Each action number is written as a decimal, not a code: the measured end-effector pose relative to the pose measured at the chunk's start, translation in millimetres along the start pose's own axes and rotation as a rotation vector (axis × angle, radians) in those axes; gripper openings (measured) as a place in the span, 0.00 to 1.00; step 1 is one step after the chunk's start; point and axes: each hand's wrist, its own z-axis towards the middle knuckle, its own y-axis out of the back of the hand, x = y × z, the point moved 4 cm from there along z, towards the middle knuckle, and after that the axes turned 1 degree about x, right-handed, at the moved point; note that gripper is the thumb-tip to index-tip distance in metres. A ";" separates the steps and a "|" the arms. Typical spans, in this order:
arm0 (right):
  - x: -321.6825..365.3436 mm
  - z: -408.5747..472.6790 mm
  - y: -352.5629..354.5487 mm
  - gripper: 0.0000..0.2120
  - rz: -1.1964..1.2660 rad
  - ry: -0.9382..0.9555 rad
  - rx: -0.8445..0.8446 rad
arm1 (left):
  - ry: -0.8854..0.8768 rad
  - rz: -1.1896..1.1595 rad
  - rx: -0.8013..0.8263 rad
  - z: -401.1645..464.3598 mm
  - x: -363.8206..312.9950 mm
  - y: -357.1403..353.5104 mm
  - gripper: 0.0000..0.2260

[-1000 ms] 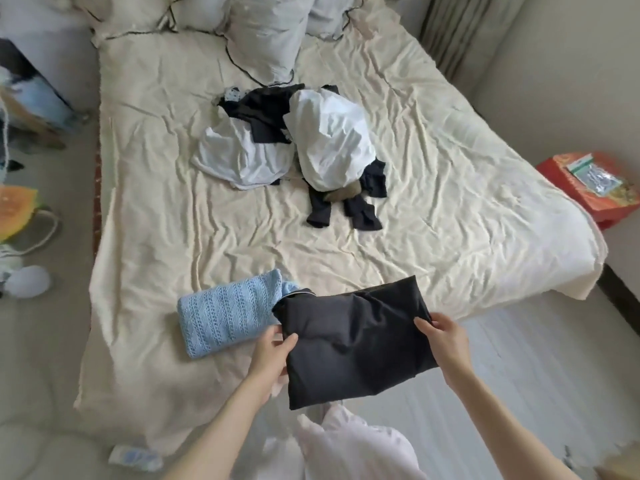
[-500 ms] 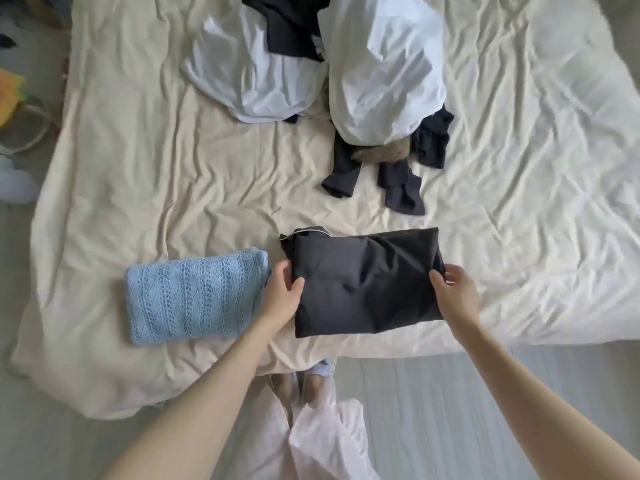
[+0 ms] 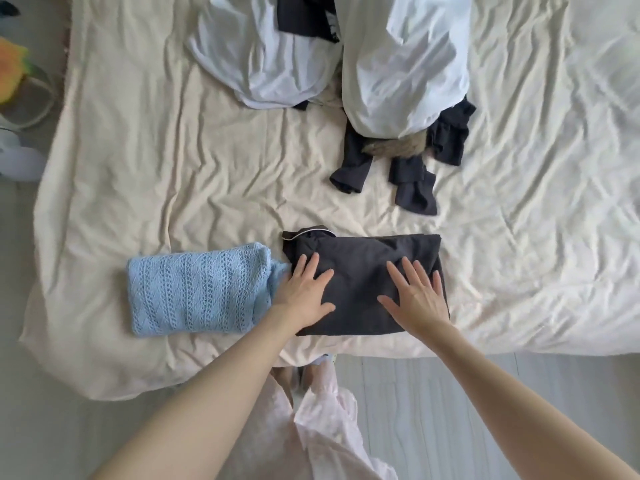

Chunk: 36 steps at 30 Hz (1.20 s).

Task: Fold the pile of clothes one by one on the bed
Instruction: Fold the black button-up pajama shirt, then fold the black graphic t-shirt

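A folded dark grey garment (image 3: 360, 265) with thin white piping lies near the front edge of the bed (image 3: 156, 161). My left hand (image 3: 304, 296) rests flat on its left side, fingers spread. My right hand (image 3: 419, 299) lies flat on its right side, fingers spread too. A folded light blue knit (image 3: 197, 287) sits just left of it, touching its edge. Farther back lies the unfolded pile: a white garment (image 3: 401, 64), another white piece (image 3: 263, 60), and dark clothes (image 3: 415, 188) sticking out below them.
The cream sheet is wrinkled all over. Grey floor (image 3: 485, 393) runs along the bed's front edge, where my feet and pale pink clothing (image 3: 311, 427) show. At the far left, beside the bed, stand an orange object (image 3: 10, 69) and a white rounded thing (image 3: 20, 161).
Both hands carried the dark folded garment onto the bed beside the blue knit, let go of its edges and now lie flat on top. The view tilted down toward the bed's front.
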 end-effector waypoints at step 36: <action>658.6 -211.4 118.6 0.33 0.085 0.887 -0.330 | 0.577 -0.496 -0.941 -527.3 467.7 35.7 0.24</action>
